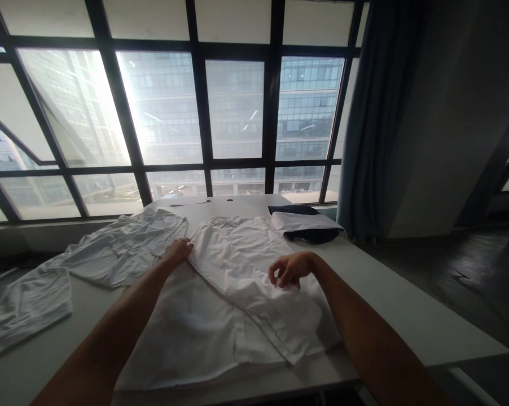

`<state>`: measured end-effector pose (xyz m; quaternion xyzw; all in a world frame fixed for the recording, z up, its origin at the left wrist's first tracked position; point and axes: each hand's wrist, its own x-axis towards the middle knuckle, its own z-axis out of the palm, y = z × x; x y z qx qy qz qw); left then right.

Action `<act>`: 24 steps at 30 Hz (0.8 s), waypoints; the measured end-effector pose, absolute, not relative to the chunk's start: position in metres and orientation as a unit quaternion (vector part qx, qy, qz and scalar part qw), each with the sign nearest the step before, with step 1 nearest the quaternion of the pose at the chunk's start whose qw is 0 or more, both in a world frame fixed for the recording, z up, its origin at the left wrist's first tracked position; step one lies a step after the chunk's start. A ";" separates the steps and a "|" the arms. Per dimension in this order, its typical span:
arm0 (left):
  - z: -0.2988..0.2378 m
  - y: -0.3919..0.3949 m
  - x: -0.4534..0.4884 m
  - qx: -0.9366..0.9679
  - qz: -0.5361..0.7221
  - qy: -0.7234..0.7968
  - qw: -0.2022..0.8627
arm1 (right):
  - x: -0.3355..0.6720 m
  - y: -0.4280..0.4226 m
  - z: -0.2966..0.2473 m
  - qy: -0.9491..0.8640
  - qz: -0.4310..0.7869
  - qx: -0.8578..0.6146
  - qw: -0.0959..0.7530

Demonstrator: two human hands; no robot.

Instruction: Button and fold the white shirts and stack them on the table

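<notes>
A white garment [195,321] is spread on the white table in front of me, with its upper layer folded slantwise across the lower one. Its far end looks gathered. My left hand [179,250] is closed on the garment's left edge, the fingertips partly hidden by the cloth. Over the right part of the cloth, my right hand [291,269] has its fingers curled in a pinch on the fabric. Creases run across the upper layer between both hands.
Another crumpled white garment [123,248] lies to the left. Folded dark and white clothes [307,223] rest at the table's far right. Beyond the table [390,293] stand a large black-framed window [272,113] and a blue curtain [371,129].
</notes>
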<state>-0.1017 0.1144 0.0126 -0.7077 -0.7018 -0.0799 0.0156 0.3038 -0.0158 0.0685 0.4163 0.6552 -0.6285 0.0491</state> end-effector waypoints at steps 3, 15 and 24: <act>0.008 0.112 -0.098 -0.726 -0.063 -0.684 0.038 | 0.303 -0.014 0.063 0.652 -0.607 0.450 0.063; 0.028 0.128 -0.095 -0.593 -0.084 -0.799 -0.057 | 0.296 -0.012 0.056 0.643 -0.584 0.480 0.121; 0.026 0.131 -0.102 -0.590 -0.079 -0.802 -0.038 | 0.307 -0.021 0.059 0.671 -0.505 0.529 0.123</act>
